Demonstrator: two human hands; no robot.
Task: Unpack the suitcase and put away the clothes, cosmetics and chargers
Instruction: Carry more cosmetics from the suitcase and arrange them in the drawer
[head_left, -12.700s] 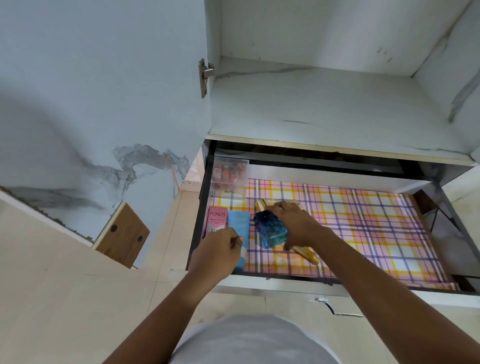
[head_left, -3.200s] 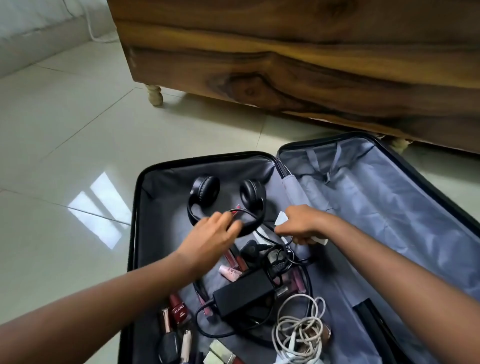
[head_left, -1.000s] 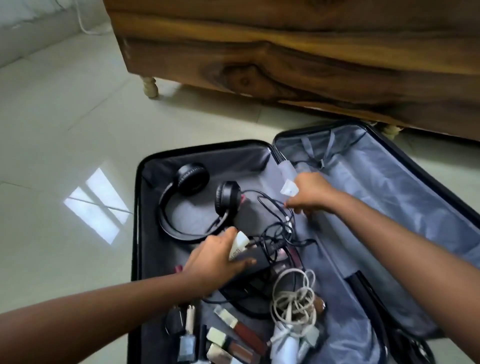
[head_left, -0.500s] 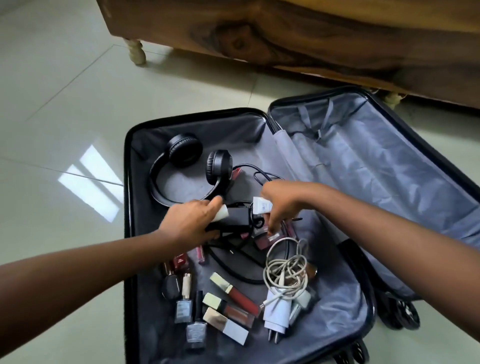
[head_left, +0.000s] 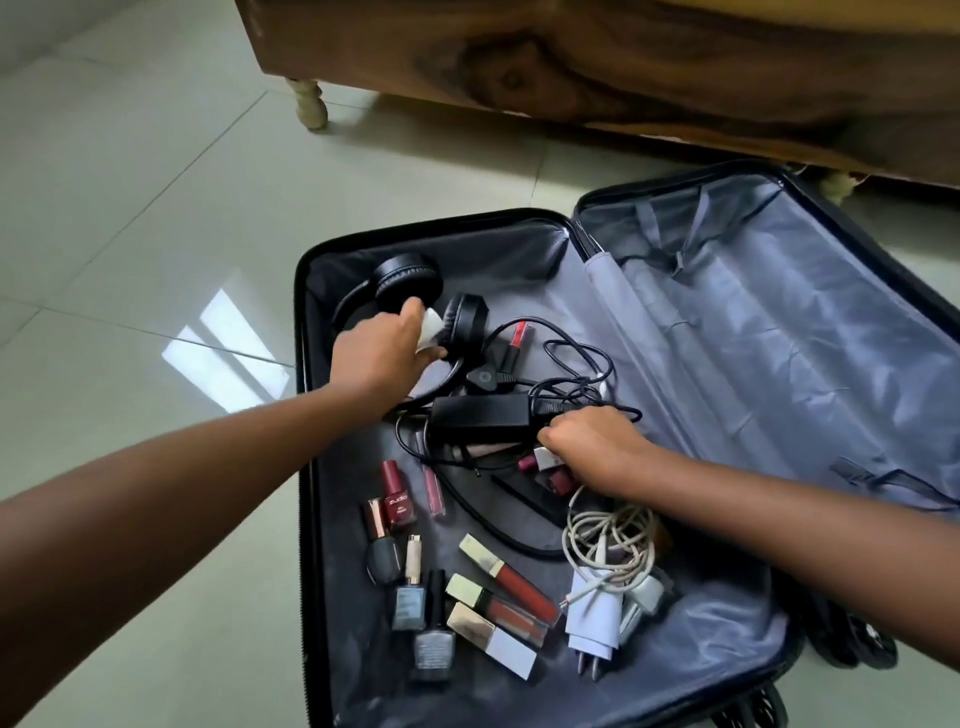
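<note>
Head view: the hard-shell suitcase (head_left: 311, 467) lies open on glossy floor tiles (head_left: 130, 208), its grey crinkled lining showing. The left hand (head_left: 384, 358), at 11 o'clock, grips a small white tube (head_left: 430, 328) beside the padded black headphones (head_left: 410, 283). The right hand (head_left: 592, 447), at centre, curls round small cosmetics (head_left: 545, 460) just beside the boxy black charger (head_left: 480, 415). Lipstick tubes (head_left: 506, 574) and a coiled white cable (head_left: 608, 535) lie toward 6 o'clock.
</note>
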